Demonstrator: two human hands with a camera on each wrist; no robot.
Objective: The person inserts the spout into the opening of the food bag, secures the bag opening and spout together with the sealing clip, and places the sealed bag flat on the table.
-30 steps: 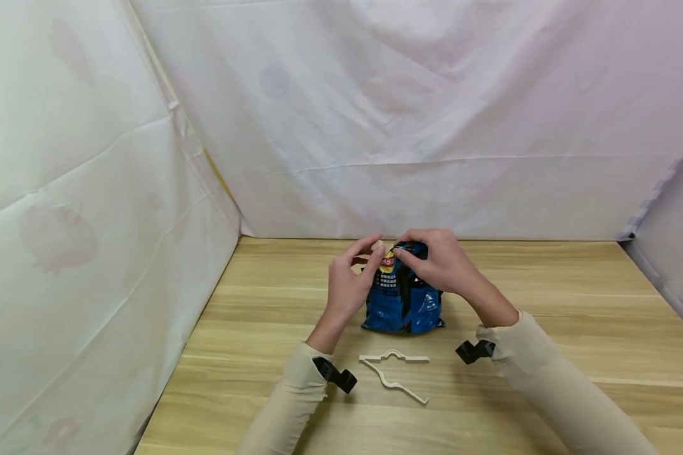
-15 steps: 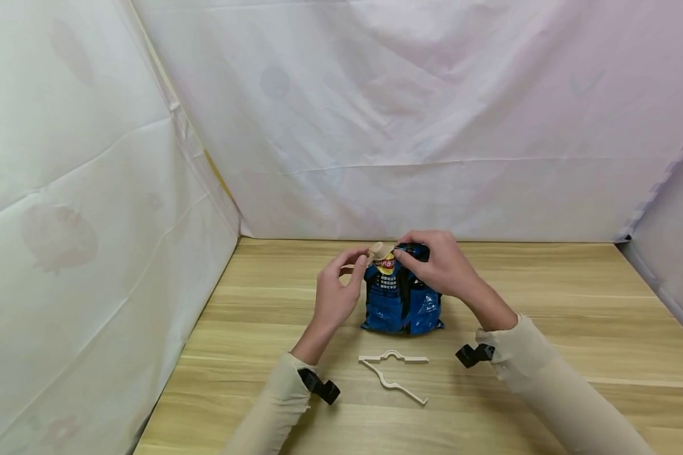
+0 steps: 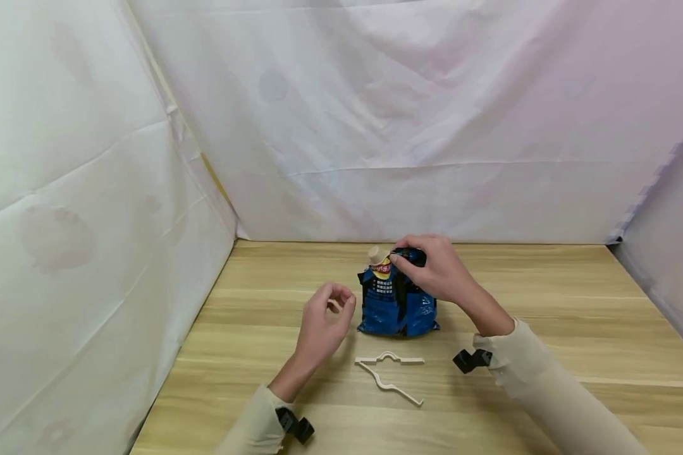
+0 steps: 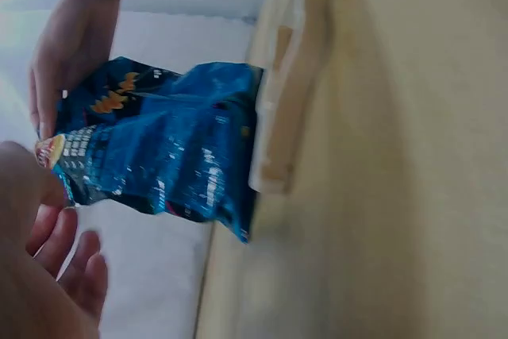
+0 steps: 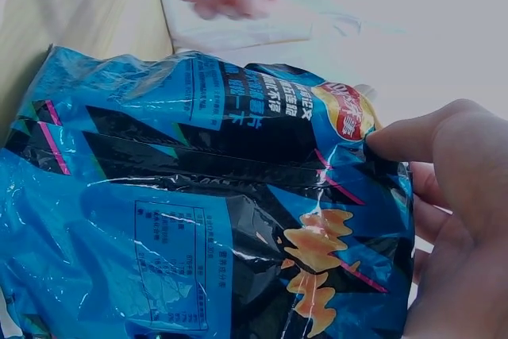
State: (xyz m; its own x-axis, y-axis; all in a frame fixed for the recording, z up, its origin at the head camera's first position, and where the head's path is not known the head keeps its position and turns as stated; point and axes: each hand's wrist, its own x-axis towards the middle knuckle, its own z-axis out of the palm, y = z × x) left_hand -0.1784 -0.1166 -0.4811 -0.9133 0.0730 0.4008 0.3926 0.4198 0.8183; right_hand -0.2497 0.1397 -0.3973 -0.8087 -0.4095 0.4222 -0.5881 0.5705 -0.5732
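A blue chip bag [image 3: 397,309] stands upright on the wooden table. At its top edge my right hand [image 3: 437,268] pinches the film between thumb and fingers, beside the red and yellow logo. A small beige round piece [image 3: 375,254] shows at the bag's top left corner. My left hand [image 3: 326,322] is to the left of the bag, apart from it, fingers loosely bent with nothing between them. In the right wrist view the thumb [image 5: 405,134] presses on the printed back, and the other fingers are partly hidden behind the bag.
In front of the bag lies a cream hinged clip [image 3: 388,376], its two arms spread in a V. Pale cloth walls [image 3: 375,126] stand along the back and sides of the wooden table [image 3: 546,284].
My left hand has come off the bag's top and moved down to the left, uncovering the beige round piece. My right hand keeps its pinch on the bag's top.
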